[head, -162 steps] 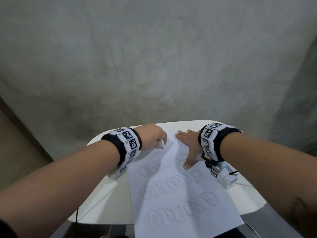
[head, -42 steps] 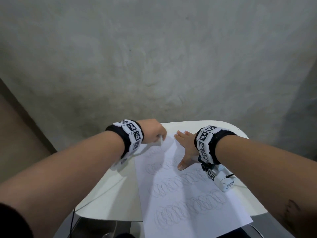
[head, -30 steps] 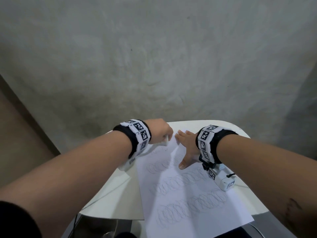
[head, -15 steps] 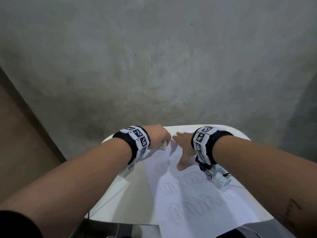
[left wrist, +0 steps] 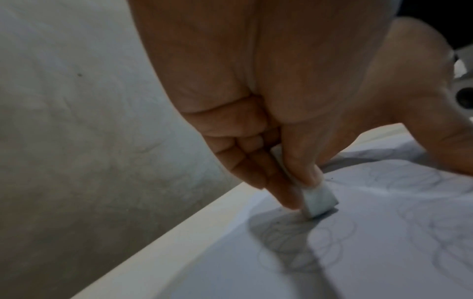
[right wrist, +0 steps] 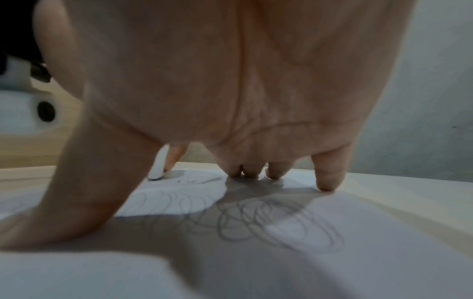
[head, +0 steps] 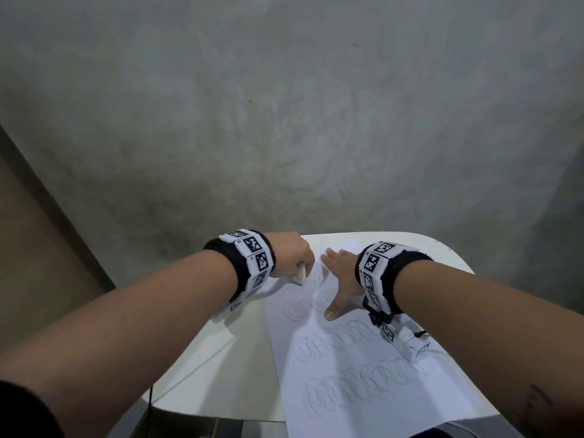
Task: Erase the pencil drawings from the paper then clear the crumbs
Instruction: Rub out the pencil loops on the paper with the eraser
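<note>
Head view: your left hand (head: 292, 259), just above the frame's centre, is curled around a small white rectangular eraser (head: 299, 275) whose lower end meets the top left part of the white sheet of paper with grey pencil loops (head: 354, 374). Your right hand (head: 339, 279), just right of it, lies flat with fingers spread, pressing the sheet onto the white rounded table (head: 227, 368). 3 full rows of loops fill the lower centre and lower right of the frame.
Left wrist view: your fingers (left wrist: 258, 174) and thumb pinch the eraser (left wrist: 318, 199) at mid-frame, its tip touching the paper (left wrist: 384, 252) over pencil loops; small dark crumbs (left wrist: 331, 178) lie beside it.
Right wrist view: your right hand (right wrist: 230, 91) fills the top of the frame, fingertips (right wrist: 326, 182) and thumb planted on the paper (right wrist: 281, 273), holding nothing. The eraser (right wrist: 158, 166) stands at centre left, with dark specks just right of it.
</note>
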Action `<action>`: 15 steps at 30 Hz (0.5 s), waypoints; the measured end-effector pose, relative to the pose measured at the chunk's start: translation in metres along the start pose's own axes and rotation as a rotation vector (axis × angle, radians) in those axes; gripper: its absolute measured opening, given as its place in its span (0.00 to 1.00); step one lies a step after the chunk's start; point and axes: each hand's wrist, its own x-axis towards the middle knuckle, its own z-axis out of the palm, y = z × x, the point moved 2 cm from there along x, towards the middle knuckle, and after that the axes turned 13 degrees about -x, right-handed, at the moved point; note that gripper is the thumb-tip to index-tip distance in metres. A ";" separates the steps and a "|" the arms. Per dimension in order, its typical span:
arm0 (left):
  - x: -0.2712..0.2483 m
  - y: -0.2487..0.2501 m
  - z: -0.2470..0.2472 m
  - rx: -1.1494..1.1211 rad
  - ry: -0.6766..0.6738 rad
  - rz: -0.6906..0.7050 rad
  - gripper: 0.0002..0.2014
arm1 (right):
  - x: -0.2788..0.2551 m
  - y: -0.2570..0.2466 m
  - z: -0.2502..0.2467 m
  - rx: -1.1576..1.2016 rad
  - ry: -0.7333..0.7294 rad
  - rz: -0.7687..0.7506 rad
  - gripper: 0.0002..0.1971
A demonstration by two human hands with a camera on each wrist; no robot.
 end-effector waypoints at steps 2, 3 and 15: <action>0.006 0.006 0.002 -0.008 0.091 0.004 0.14 | -0.002 0.000 -0.001 0.031 0.053 -0.015 0.61; 0.009 0.006 0.006 -0.026 0.140 0.003 0.13 | -0.003 0.000 -0.002 0.050 0.064 -0.017 0.61; 0.009 0.003 0.007 -0.010 0.138 -0.022 0.14 | 0.008 0.004 0.005 0.024 0.018 -0.009 0.65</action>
